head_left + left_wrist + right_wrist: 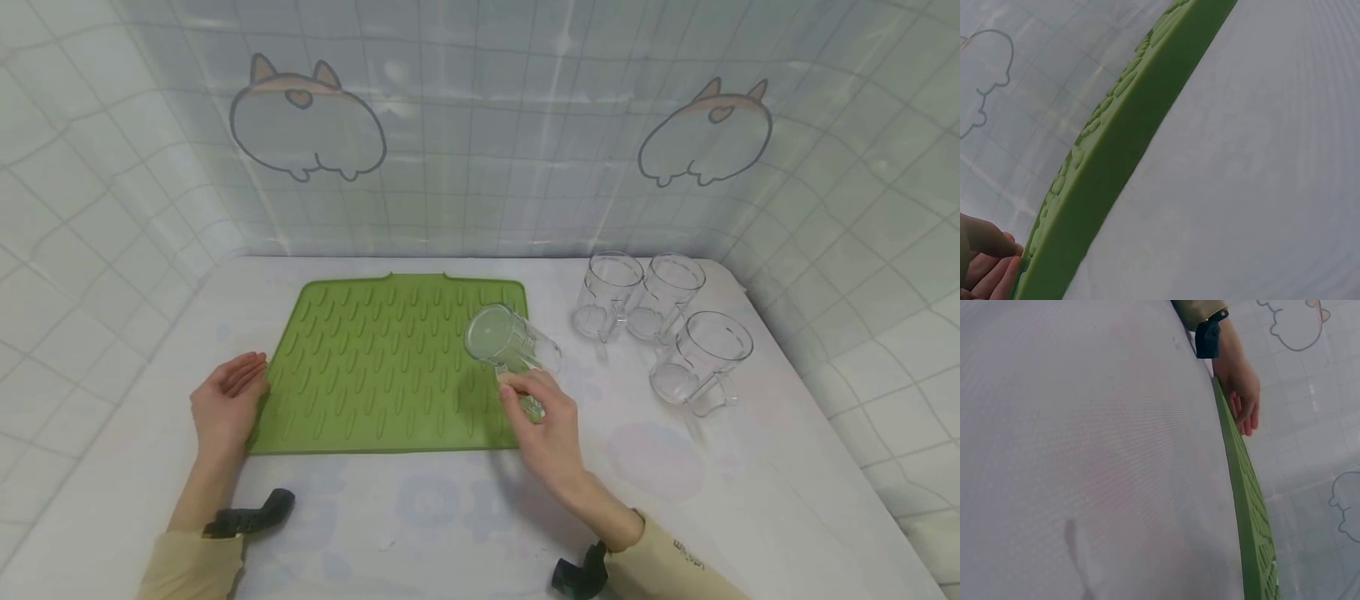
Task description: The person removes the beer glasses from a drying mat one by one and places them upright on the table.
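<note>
A clear glass mug [498, 332] hangs in my right hand [551, 433], whose thumb and fingers pinch its handle. The mug is tilted over the right side of a green ridged drying mat [375, 375], its round base turned towards the head camera. My left hand [229, 400] lies along the mat's left edge with loosely bent fingers. In the left wrist view, the fingertips [1010, 269] touch that edge. The right wrist view shows the left hand [1242, 390] beside the mat too, while the held mug is out of that view.
Three more clear glass mugs stand upright on the right: a back one [611, 292], its neighbour [667, 296] and a nearer one [701, 358]. Tiled-pattern sheeting [480, 167] walls the white table surface [420, 517] at the back and both sides.
</note>
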The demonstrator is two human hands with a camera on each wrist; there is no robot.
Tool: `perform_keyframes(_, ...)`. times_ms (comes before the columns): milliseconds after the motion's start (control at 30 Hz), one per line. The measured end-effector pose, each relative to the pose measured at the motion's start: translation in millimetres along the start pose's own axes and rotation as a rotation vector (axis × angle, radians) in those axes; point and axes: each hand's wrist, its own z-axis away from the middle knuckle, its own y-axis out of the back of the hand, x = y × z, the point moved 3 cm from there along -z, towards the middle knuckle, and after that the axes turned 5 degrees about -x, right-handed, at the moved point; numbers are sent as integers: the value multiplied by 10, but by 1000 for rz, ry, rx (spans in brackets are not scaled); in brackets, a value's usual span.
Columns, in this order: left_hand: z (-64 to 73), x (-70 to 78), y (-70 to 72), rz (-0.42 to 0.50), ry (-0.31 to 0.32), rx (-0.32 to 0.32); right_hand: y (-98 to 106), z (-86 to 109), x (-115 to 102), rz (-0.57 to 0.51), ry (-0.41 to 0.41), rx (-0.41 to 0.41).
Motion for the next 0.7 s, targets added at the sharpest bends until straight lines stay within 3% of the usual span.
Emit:
perform_keyframes(467, 85, 97, -1, 58, -16, 67, 1, -6, 4, 23, 14, 3)
perform_keyframes(700, 189, 245, -158, 219, -136, 34, 5, -15, -9, 22, 4, -8)
